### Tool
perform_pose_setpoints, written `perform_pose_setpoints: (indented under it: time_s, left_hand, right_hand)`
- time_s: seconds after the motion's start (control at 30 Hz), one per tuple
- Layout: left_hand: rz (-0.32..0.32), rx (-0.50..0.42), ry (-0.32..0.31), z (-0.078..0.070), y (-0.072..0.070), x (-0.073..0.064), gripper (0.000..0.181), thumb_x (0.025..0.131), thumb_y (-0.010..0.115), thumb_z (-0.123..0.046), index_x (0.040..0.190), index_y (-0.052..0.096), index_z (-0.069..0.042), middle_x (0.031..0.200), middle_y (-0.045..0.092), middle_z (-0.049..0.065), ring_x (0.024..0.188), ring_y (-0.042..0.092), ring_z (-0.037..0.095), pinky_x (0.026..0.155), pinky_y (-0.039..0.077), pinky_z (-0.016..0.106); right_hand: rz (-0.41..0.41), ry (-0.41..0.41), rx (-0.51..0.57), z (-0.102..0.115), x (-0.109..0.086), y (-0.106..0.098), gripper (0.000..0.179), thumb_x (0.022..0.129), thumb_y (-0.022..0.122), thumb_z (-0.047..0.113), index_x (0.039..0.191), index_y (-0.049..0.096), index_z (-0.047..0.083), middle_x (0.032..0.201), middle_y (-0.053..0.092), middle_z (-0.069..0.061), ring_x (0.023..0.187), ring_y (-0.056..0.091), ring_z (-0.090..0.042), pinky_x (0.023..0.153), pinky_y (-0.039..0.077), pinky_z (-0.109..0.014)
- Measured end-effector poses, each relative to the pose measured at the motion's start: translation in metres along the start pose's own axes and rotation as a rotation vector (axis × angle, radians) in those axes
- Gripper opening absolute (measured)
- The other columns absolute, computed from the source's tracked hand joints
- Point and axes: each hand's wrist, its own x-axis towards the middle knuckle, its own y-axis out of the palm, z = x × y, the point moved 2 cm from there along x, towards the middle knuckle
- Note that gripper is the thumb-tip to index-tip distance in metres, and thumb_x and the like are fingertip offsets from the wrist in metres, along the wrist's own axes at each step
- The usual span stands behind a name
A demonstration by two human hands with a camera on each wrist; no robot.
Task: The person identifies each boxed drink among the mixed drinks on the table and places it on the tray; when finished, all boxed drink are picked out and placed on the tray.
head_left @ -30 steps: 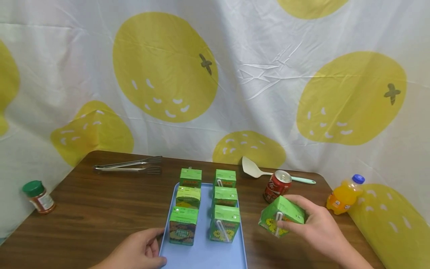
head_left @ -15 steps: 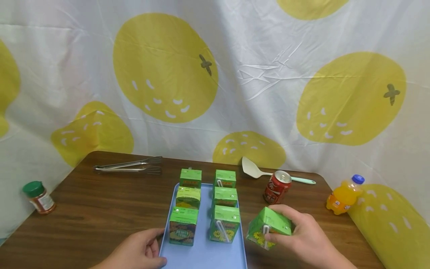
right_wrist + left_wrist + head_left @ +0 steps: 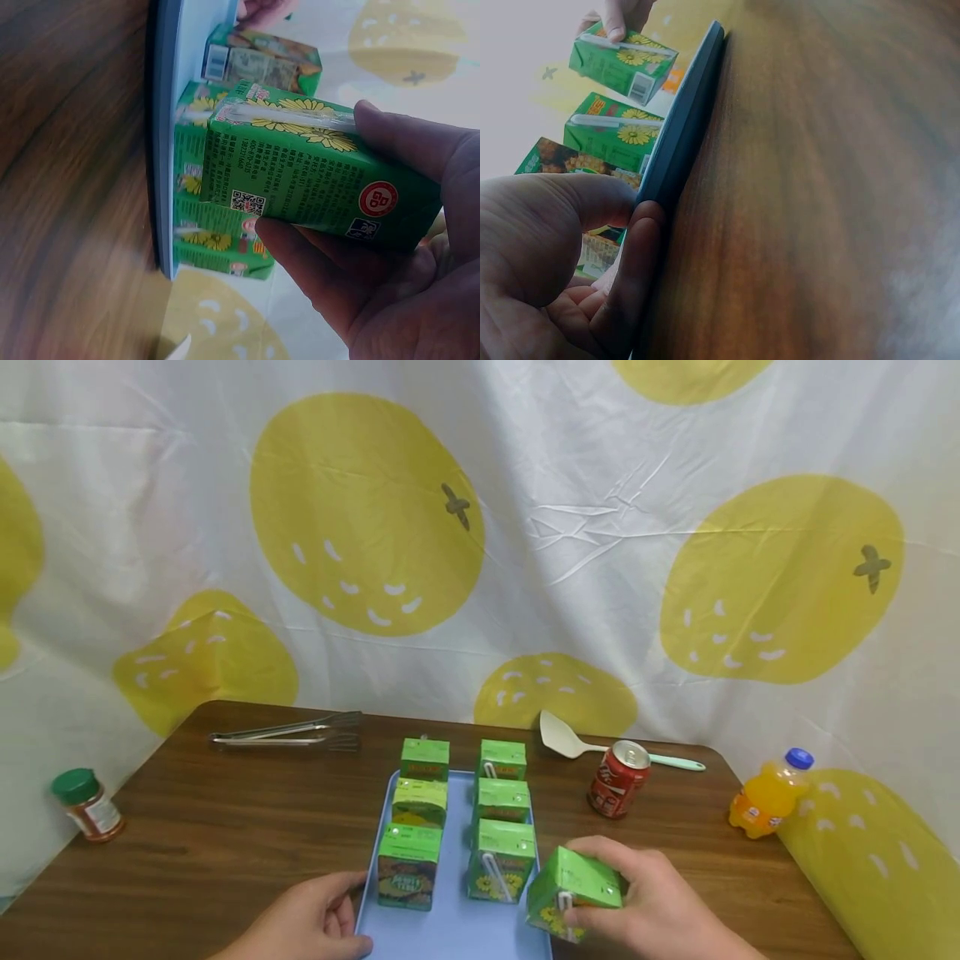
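My right hand (image 3: 637, 893) grips a green drink carton (image 3: 573, 881) with a white straw on its side. It holds the carton tilted, at the right rim of a blue tray (image 3: 457, 931); in the right wrist view the carton (image 3: 315, 165) is between thumb and fingers. Two rows of cartons stand on the tray. Nearest in the right row is a carton with yellow flowers (image 3: 501, 864); nearest in the left row is a brown-fronted carton (image 3: 407, 868). My left hand (image 3: 307, 914) pinches the tray's left edge between thumb and finger, as the left wrist view shows.
Behind the right hand stands a red soda can (image 3: 619, 779), with a spatula (image 3: 566, 739) lying past it. An orange drink bottle (image 3: 772, 795) is at the right edge. Metal tongs (image 3: 288, 732) lie at the back left, and a green-capped spice jar (image 3: 88, 803) stands far left.
My right hand has carried the carton leftward and down, from near the soda can to the tray's right rim. The left hand has stayed on the tray edge.
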Motion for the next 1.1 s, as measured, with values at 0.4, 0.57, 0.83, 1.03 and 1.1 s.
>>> perform_pose_setpoints:
  time_s: [0.4,0.57,0.83,1.03,1.1]
  left_hand:
    - [0.0,-0.025,-0.028,-0.004,0.0,-0.002,0.083,0.09,0.09,-0.015,0.154,0.049,0.017,0.084,0.066,0.006,0.064,0.06,0.015,0.054,0.046,0.024]
    - [-0.001,-0.016,0.026,-0.004,0.001,-0.003,0.083,0.09,0.089,-0.014,0.153,0.048,0.02,0.083,0.065,0.005,0.063,0.06,0.012,0.054,0.047,0.023]
    - [-0.009,-0.017,0.091,-0.004,0.003,-0.003,0.083,0.088,0.088,-0.011,0.149,0.045,0.027,0.081,0.064,0.003,0.062,0.059,0.007,0.055,0.049,0.022]
    - [-0.009,-0.014,0.08,-0.004,0.003,-0.004,0.084,0.089,0.088,-0.012,0.15,0.045,0.027,0.082,0.064,0.003,0.062,0.059,0.007,0.054,0.048,0.022]
    - [-0.006,-0.008,0.069,-0.005,0.003,-0.004,0.084,0.089,0.088,-0.012,0.15,0.045,0.026,0.082,0.064,0.003,0.062,0.059,0.008,0.054,0.048,0.022]
  right_hand:
    - [0.153,0.064,0.066,0.008,0.008,0.015,0.051,0.092,0.093,0.031,0.138,0.072,0.031,0.107,0.078,0.007,0.088,0.07,-0.011,0.076,0.058,-0.029]
    - [0.18,0.031,0.079,0.008,0.012,0.023,0.052,0.092,0.093,0.028,0.14,0.072,0.027,0.1,0.076,0.01,0.084,0.067,-0.008,0.072,0.055,-0.027]
    - [0.221,0.074,0.098,0.009,0.019,0.034,0.055,0.092,0.094,0.026,0.142,0.073,0.026,0.103,0.076,0.01,0.084,0.066,-0.008,0.07,0.053,-0.027]
    - [0.227,0.074,0.048,0.013,0.024,0.039,0.053,0.091,0.094,0.036,0.14,0.074,0.032,0.105,0.077,0.014,0.088,0.069,-0.008,0.079,0.056,-0.026]
    - [0.224,0.076,0.049,0.013,0.025,0.041,0.053,0.09,0.095,0.035,0.139,0.074,0.033,0.107,0.077,0.015,0.089,0.069,-0.008,0.08,0.056,-0.026]
